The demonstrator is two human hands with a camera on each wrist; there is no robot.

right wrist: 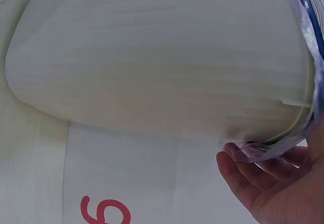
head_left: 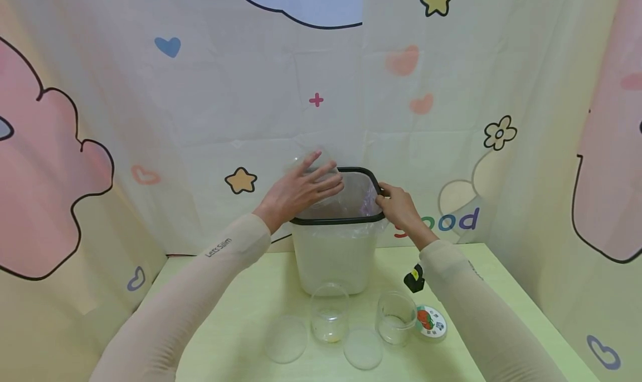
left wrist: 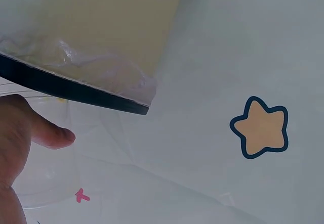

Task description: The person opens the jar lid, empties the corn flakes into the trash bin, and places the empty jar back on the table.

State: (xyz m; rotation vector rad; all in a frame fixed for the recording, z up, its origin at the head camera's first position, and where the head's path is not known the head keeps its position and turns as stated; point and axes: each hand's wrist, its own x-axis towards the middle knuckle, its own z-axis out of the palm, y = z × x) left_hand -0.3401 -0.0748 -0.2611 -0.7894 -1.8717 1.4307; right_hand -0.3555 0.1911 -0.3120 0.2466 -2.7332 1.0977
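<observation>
My left hand (head_left: 307,188) holds a clear plastic jar (left wrist: 50,171), tilted at the rim of a white trash bin (head_left: 335,256). Its fingers spread over the jar's side and cover much of it in the head view. The bin has a black rim (head_left: 346,222) and a thin see-through liner bag (right wrist: 253,152). At the right corner of that rim, my right hand (head_left: 403,206) grips the rim and the liner, its fingers curled around the edge. How much is inside the bin cannot be made out.
Before the bin stand two clear jars, one at centre (head_left: 329,315) and one at right (head_left: 396,319). Two translucent lids lie beside them, a left lid (head_left: 286,340) and a right lid (head_left: 363,348). A printed round lid (head_left: 431,322) and a small black object (head_left: 414,280) are farther right.
</observation>
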